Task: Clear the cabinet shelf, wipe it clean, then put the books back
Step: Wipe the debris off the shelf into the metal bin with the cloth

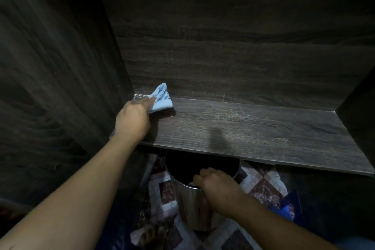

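The long dark wood-grain cabinet shelf [253,128] runs left to right across the view, its front edge slanting down toward the right. Pale specks and faint streaks show on its surface. A crumpled light blue cloth [161,99] sits in the shelf's far left corner, where the dark back panel [223,46] meets the dark left side wall [50,87]. The cloth's length runs from the hand out to the right. One bunched tip stands up against the back panel, and its lower edge lies on the board.

The left hand [132,119] reaches in with the arm stretched nearly straight from the lower left. The back of the hand faces up, and the fingers are gathered round the near end of the cloth, gripping it against the shelf. The fingertips themselves are hidden under the hand and the fabric.

Below the shelf's front edge, the right hand [217,186] comes in from the lower right with the wrist bent downward. Its fingers are curled over the near rim of a shiny cylindrical metal bin [192,209], holding it. The bin stands upright with its open mouth partly tucked under the shelf edge. Its inside is black with shadow, so I cannot tell what is in it.

The bin rests on a patterned floor of brown and cream squares [261,184]. A bright blue object [284,209] lies near it on the right, too dim and cut off to make out.
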A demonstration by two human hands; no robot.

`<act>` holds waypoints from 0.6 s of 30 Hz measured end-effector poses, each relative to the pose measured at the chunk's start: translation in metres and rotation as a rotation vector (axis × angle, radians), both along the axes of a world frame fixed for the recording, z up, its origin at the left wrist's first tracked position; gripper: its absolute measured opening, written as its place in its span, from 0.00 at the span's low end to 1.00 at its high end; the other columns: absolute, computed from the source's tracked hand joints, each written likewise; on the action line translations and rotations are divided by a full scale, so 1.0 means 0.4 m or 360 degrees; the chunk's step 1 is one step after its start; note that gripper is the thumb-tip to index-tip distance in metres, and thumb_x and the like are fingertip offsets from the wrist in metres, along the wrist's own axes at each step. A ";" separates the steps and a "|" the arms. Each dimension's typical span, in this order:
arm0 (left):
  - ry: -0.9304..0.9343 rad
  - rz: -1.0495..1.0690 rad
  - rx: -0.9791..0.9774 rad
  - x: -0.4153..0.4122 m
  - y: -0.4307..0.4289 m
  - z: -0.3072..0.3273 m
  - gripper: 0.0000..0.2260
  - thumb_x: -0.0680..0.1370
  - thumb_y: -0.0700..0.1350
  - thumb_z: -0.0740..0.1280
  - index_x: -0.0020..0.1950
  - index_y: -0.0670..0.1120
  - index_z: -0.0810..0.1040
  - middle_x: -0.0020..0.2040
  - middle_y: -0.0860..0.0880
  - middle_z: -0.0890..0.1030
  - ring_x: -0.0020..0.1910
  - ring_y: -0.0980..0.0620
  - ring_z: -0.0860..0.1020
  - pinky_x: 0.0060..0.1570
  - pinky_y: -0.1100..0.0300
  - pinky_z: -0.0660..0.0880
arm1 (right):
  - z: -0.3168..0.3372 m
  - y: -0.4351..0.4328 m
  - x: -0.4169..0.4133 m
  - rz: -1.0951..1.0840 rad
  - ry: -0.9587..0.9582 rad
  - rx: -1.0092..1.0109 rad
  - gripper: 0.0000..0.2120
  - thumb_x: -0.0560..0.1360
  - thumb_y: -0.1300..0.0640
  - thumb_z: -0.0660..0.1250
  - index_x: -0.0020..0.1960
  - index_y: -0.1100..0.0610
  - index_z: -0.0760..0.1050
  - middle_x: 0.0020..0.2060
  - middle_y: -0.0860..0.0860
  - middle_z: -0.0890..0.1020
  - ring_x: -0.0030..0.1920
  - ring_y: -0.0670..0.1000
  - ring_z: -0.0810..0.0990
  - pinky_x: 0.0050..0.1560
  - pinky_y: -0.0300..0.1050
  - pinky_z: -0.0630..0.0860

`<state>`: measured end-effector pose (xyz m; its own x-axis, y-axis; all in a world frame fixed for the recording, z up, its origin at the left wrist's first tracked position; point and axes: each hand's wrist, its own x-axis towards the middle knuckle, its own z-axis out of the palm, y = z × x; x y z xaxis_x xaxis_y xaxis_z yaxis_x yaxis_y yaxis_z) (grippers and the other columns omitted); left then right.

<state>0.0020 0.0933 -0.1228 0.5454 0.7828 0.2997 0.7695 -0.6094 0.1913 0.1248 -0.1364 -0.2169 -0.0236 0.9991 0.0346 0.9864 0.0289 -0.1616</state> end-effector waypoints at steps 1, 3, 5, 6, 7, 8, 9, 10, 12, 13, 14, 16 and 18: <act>-0.0015 -0.0029 0.0072 -0.013 0.015 -0.012 0.25 0.76 0.36 0.63 0.71 0.53 0.72 0.68 0.48 0.75 0.59 0.40 0.74 0.57 0.50 0.73 | -0.007 0.009 -0.003 -0.0011 0.0016 0.0003 0.09 0.64 0.60 0.71 0.44 0.54 0.77 0.38 0.52 0.79 0.39 0.55 0.80 0.37 0.45 0.76; -0.0014 -0.0041 0.0185 -0.035 0.049 -0.041 0.25 0.74 0.35 0.65 0.70 0.50 0.74 0.69 0.47 0.74 0.57 0.40 0.74 0.54 0.48 0.75 | -0.014 0.024 -0.008 -0.0021 0.0053 0.0017 0.12 0.60 0.58 0.73 0.43 0.53 0.78 0.37 0.51 0.79 0.38 0.53 0.80 0.35 0.43 0.76; 0.0037 -0.0001 0.0222 -0.047 0.069 -0.063 0.25 0.74 0.35 0.65 0.70 0.49 0.73 0.69 0.46 0.74 0.56 0.39 0.73 0.51 0.47 0.76 | -0.019 0.033 -0.012 -0.0006 0.0047 0.0052 0.16 0.53 0.55 0.76 0.39 0.50 0.77 0.33 0.47 0.78 0.33 0.50 0.79 0.31 0.40 0.74; 0.0083 0.0036 0.0201 -0.046 0.072 -0.069 0.24 0.75 0.36 0.65 0.71 0.49 0.72 0.70 0.46 0.73 0.57 0.39 0.73 0.52 0.47 0.75 | -0.018 0.033 -0.012 -0.0003 0.0047 0.0078 0.17 0.50 0.54 0.76 0.38 0.49 0.77 0.32 0.46 0.77 0.32 0.49 0.79 0.29 0.38 0.73; 0.0146 0.0076 0.0149 -0.042 0.072 -0.076 0.24 0.76 0.37 0.64 0.72 0.50 0.70 0.70 0.46 0.72 0.58 0.40 0.72 0.53 0.47 0.74 | -0.020 0.032 -0.013 0.0003 0.0070 0.0100 0.17 0.49 0.54 0.76 0.36 0.49 0.76 0.31 0.46 0.76 0.31 0.48 0.78 0.28 0.37 0.73; 0.0216 0.0106 0.0081 -0.038 0.071 -0.080 0.24 0.77 0.38 0.63 0.73 0.52 0.68 0.70 0.46 0.72 0.58 0.41 0.72 0.54 0.47 0.74 | -0.024 0.031 -0.011 0.0009 0.0092 0.0130 0.16 0.50 0.54 0.75 0.36 0.50 0.75 0.31 0.46 0.76 0.30 0.48 0.78 0.28 0.37 0.72; 0.0268 0.0123 0.0018 -0.033 0.070 -0.086 0.24 0.77 0.39 0.62 0.73 0.53 0.68 0.68 0.47 0.73 0.57 0.41 0.72 0.55 0.47 0.74 | -0.029 0.030 -0.008 0.0016 0.0088 0.0150 0.14 0.51 0.54 0.73 0.35 0.50 0.75 0.30 0.46 0.76 0.30 0.48 0.78 0.28 0.36 0.72; 0.0288 0.0136 -0.0022 -0.027 0.068 -0.088 0.24 0.77 0.39 0.62 0.72 0.53 0.69 0.66 0.47 0.75 0.57 0.41 0.73 0.55 0.48 0.74 | -0.032 0.028 -0.007 0.0014 0.0068 0.0156 0.13 0.51 0.54 0.72 0.35 0.49 0.75 0.30 0.46 0.76 0.30 0.47 0.78 0.28 0.35 0.71; 0.0261 0.0153 -0.0065 -0.016 0.068 -0.089 0.24 0.76 0.38 0.61 0.71 0.54 0.71 0.61 0.45 0.78 0.56 0.40 0.75 0.56 0.49 0.74 | -0.040 0.024 -0.003 0.0016 0.0027 0.0162 0.12 0.52 0.52 0.72 0.35 0.49 0.75 0.30 0.45 0.76 0.30 0.47 0.77 0.27 0.34 0.71; 0.0254 0.0150 -0.0088 -0.011 0.068 -0.087 0.24 0.77 0.38 0.61 0.71 0.55 0.71 0.60 0.44 0.79 0.56 0.40 0.76 0.56 0.50 0.73 | -0.044 0.022 -0.001 0.0010 0.0023 0.0157 0.13 0.51 0.52 0.73 0.35 0.48 0.75 0.30 0.45 0.75 0.30 0.46 0.77 0.27 0.34 0.71; 0.0260 0.0138 -0.0117 -0.005 0.068 -0.083 0.24 0.77 0.39 0.60 0.71 0.56 0.71 0.59 0.44 0.79 0.56 0.40 0.76 0.57 0.51 0.72 | -0.047 0.019 0.001 0.0000 0.0024 0.0150 0.15 0.50 0.52 0.74 0.35 0.48 0.75 0.30 0.45 0.75 0.30 0.46 0.77 0.28 0.34 0.71; 0.0263 0.0107 -0.0174 0.006 0.061 -0.073 0.23 0.78 0.40 0.59 0.72 0.58 0.69 0.59 0.42 0.79 0.57 0.40 0.76 0.58 0.52 0.71 | -0.052 0.013 0.005 -0.0016 0.0021 0.0127 0.17 0.48 0.53 0.75 0.35 0.48 0.74 0.31 0.45 0.75 0.30 0.47 0.77 0.28 0.35 0.72; 0.0256 0.0065 -0.0207 0.018 0.047 -0.063 0.23 0.79 0.42 0.60 0.72 0.59 0.69 0.59 0.41 0.79 0.57 0.40 0.77 0.57 0.53 0.71 | -0.054 0.006 0.006 -0.0019 0.0018 0.0089 0.19 0.47 0.54 0.77 0.35 0.49 0.74 0.31 0.45 0.75 0.30 0.47 0.77 0.28 0.35 0.72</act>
<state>0.0093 0.1120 -0.1481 0.5448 0.8317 0.1066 0.8201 -0.5550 0.1389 0.1273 -0.1341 -0.2384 -0.0108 0.9959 0.0904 0.9849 0.0262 -0.1713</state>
